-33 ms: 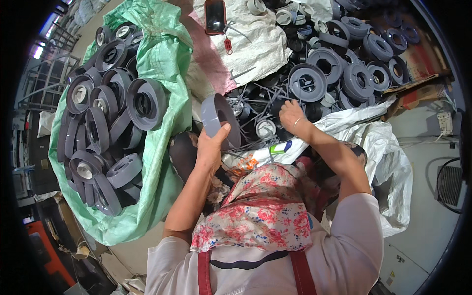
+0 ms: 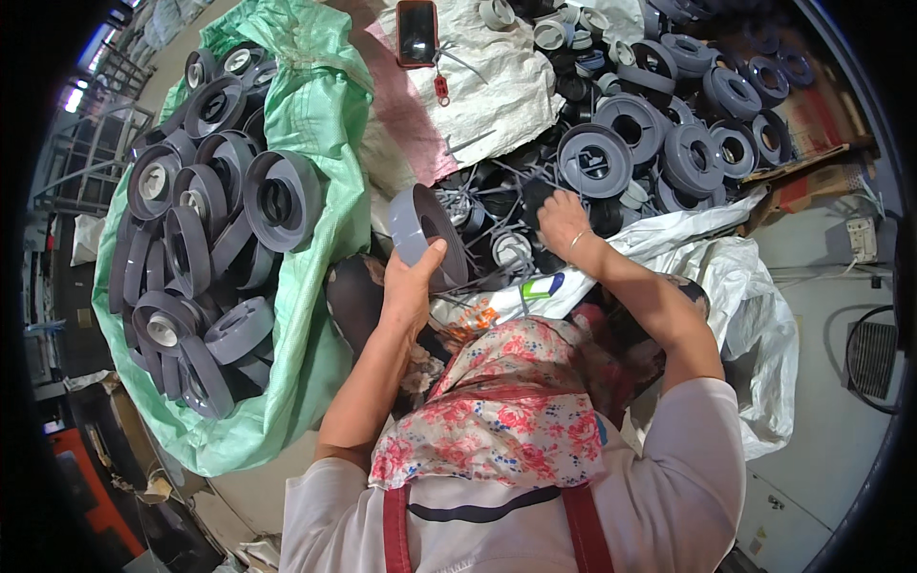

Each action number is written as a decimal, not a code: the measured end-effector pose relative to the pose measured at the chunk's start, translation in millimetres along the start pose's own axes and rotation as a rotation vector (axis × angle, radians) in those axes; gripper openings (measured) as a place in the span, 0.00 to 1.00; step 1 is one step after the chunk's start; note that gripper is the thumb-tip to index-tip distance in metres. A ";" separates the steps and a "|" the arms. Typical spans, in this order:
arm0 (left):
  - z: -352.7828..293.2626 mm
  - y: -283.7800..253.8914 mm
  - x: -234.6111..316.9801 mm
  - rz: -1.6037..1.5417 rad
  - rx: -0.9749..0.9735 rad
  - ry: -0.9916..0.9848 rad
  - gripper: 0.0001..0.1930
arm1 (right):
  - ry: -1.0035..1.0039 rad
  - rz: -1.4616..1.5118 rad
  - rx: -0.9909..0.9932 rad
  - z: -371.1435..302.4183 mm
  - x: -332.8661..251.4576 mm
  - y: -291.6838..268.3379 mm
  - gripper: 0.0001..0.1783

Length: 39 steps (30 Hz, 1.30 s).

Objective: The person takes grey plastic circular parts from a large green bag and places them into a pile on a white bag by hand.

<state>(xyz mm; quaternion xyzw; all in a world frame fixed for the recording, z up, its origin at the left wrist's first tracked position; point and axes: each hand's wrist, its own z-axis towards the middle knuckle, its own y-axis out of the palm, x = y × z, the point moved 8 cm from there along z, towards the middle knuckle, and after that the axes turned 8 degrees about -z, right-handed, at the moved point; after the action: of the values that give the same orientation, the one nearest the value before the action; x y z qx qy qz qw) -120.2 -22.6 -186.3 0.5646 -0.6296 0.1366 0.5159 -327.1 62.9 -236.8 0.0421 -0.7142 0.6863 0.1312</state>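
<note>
My left hand [image 2: 409, 282] is closed on the near rim of a grey plastic ring [image 2: 411, 227], thumb on its inner wall, and the ring stands tilted on edge above the pile. To the right, my right hand [image 2: 565, 224] is bent down into the pile of dark and grey parts. Its fingers are pinched at a small black piece [image 2: 538, 197], whose exact kind I cannot make out. Thin grey strips [image 2: 489, 205] lie around and between the two hands. A white round cap [image 2: 511, 250] sits just left of my right hand.
On the left stands a green woven sack [image 2: 320, 277] filled with grey rings. Several grey rings [image 2: 594, 160] are heaped at the back right, beside cardboard [image 2: 812, 191]. A phone [image 2: 417, 36] with a red tag rests on a white sack [image 2: 497, 86]. White plastic sheeting [image 2: 755, 315] hangs right.
My right hand has shifted slightly to the left, and a black piece now shows at its fingertips. The left hand and the grey ring have hardly moved.
</note>
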 end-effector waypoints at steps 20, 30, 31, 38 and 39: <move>-41.6 57.0 9.6 -0.224 -0.463 -0.333 0.18 | -0.392 0.383 0.303 -26.5 -56.6 -185.7 0.37; -47.0 -7.1 193.3 0.781 0.374 0.988 0.29 | 0.129 0.573 -0.254 1.5 26.2 -72.3 0.36; -65.8 -7.3 234.4 0.990 0.497 1.333 0.39 | 0.272 0.511 -0.215 5.5 55.9 -50.3 0.28; -32.8 43.8 175.5 0.409 -0.055 0.729 0.24 | 0.413 0.164 -0.336 1.8 114.3 78.6 0.21; -16.4 40.2 127.3 0.387 -0.098 0.426 0.24 | 0.411 0.211 -0.327 14.0 88.5 31.6 0.19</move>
<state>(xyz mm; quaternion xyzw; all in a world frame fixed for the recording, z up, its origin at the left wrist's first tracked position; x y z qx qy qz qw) -124.7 -69.7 -60.4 0.3668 -0.6091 0.3173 0.6275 -421.7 61.4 -246.1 -0.1942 -0.7742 0.5659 0.2064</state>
